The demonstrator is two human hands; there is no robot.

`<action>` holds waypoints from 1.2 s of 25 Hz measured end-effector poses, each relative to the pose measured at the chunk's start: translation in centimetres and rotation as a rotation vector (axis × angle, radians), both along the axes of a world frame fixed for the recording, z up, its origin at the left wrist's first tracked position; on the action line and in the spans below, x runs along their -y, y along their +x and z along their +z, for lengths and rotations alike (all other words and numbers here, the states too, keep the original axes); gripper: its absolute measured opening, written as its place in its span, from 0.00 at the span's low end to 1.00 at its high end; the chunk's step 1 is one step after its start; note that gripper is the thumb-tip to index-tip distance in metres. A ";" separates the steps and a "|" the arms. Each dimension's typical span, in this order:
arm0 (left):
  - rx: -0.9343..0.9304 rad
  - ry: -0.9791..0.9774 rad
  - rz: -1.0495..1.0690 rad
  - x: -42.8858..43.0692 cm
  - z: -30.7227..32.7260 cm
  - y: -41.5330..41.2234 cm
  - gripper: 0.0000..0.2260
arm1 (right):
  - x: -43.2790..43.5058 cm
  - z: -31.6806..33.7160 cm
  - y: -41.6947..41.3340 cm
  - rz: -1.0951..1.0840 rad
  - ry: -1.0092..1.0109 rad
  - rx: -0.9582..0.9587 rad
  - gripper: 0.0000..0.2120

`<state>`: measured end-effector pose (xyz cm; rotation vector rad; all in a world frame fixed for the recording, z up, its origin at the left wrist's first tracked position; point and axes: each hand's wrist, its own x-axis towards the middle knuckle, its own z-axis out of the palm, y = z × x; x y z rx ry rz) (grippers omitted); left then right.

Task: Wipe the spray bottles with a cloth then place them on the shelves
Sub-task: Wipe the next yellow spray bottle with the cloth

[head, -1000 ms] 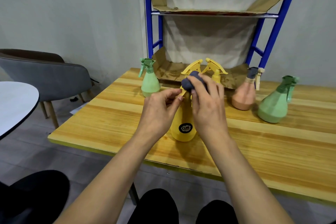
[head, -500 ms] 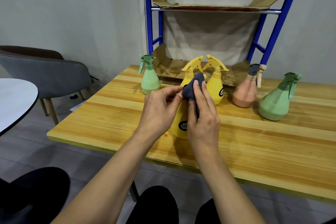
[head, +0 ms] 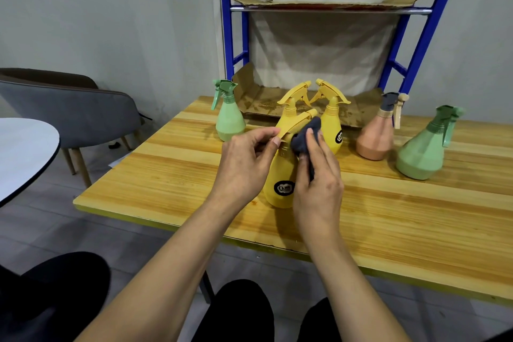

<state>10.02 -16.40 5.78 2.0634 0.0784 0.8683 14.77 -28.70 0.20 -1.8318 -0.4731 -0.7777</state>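
Yellow pear-shaped bottle (head: 278, 175), black label; left grip (head: 244, 164) pinches its trigger; right grip (head: 319, 178) holds dark cloth (head: 302, 138).

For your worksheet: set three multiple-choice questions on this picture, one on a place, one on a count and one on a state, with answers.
1. Where is the small light-green plastic spray bottle? A in a basket; B on the wooden table, far left; C in a drawer.
2. How many yellow plastic spray bottles stand there? A one; B two; C three.
3. The right hand is: A empty; B gripping a dark grey cloth; C holding a brush.
Answers: B, it stands on the tabletop; C, one near, two behind; B, the hand curls round the cloth.
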 end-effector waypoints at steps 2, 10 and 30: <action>0.000 -0.022 0.000 0.0 0.0 -0.3 0.12 | 0.2 0.4 0.1 -0.026 0.040 -0.018 0.22; -0.007 0.010 -0.023 0.1 -0.1 -0.4 0.13 | 0.8 0.6 0.7 0.004 0.104 -0.173 0.21; -0.037 0.017 -0.001 -1.0 0.3 0.6 0.10 | 2.6 0.5 0.7 0.035 0.062 -0.197 0.15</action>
